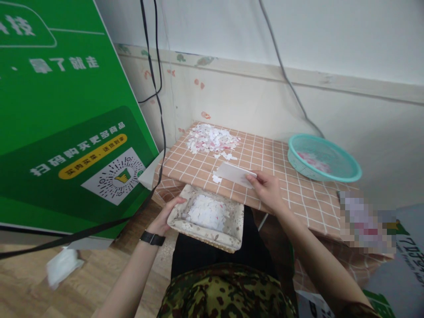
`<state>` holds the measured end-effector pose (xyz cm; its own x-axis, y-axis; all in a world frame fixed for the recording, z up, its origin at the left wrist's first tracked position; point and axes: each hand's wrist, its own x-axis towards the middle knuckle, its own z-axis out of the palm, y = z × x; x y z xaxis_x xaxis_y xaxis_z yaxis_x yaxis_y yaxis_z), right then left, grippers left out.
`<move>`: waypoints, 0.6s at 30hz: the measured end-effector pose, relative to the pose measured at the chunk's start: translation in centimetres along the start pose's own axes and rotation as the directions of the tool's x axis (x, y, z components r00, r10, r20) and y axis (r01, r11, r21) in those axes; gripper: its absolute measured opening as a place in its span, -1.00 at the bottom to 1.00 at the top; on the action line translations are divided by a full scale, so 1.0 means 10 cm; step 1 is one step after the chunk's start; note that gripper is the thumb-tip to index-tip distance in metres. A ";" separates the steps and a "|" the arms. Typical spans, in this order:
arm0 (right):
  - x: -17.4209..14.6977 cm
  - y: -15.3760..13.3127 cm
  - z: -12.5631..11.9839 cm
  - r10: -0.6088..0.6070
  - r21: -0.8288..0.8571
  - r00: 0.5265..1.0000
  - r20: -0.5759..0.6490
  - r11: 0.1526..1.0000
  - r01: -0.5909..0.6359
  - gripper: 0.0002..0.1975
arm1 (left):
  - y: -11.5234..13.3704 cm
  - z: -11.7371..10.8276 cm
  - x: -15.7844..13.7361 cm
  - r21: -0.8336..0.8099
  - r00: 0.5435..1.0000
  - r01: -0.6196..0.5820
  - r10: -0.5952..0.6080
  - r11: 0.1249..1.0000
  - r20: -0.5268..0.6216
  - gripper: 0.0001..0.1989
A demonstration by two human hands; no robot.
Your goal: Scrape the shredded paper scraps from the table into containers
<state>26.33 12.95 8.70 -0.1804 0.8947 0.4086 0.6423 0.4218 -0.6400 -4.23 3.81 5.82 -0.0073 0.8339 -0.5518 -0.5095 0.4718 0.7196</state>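
My left hand (167,216) grips the left side of a fabric-lined basket (228,244), held just below the table's front edge. White paper scraps (207,213) lie inside it. Pinched between the thumb and fingers of my right hand (263,185) is a flat white card (234,173), tilted low over the checked tablecloth. A few paper scraps (217,177) show at the card's left end, near the edge above the basket. Farther back, a larger heap of white and pinkish paper scraps (212,138) is spread on the cloth.
A turquoise plastic colander (324,174) with pinkish pieces in it stands on the right of the brown checked tablecloth (261,152). A green printed panel (66,110) rises at left. Black cords (160,132) hang before it. A white plastic bag (62,267) lies on the floor.
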 end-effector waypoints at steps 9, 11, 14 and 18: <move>0.01 0.07 0.04 0.064 0.076 0.998 -0.026 0.995 -0.061 -0.63 | 0.06 0.06 -0.04 0.024 1.000 0.016 -0.017 1.000 0.009 -0.78; 0.04 0.06 0.05 0.059 0.090 0.998 -0.022 0.994 -0.057 -0.63 | 0.07 0.06 -0.02 0.028 0.999 0.039 -0.039 0.999 0.004 -0.78; 0.07 0.06 0.02 0.066 0.038 0.995 -0.078 0.997 -0.064 -0.63 | 0.08 0.06 -0.07 0.024 1.000 0.009 -0.009 1.000 0.004 -0.77; 0.05 0.07 0.01 0.077 -0.004 0.988 -0.130 0.997 -0.079 -0.64 | 0.08 0.06 -0.19 0.015 0.999 -0.050 0.050 0.999 -0.004 -0.78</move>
<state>26.62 13.73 8.38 -0.0318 0.8980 0.4389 0.6577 0.3495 -0.6673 -4.08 2.74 7.70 -0.0359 0.8555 -0.5165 -0.4952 0.4337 0.7528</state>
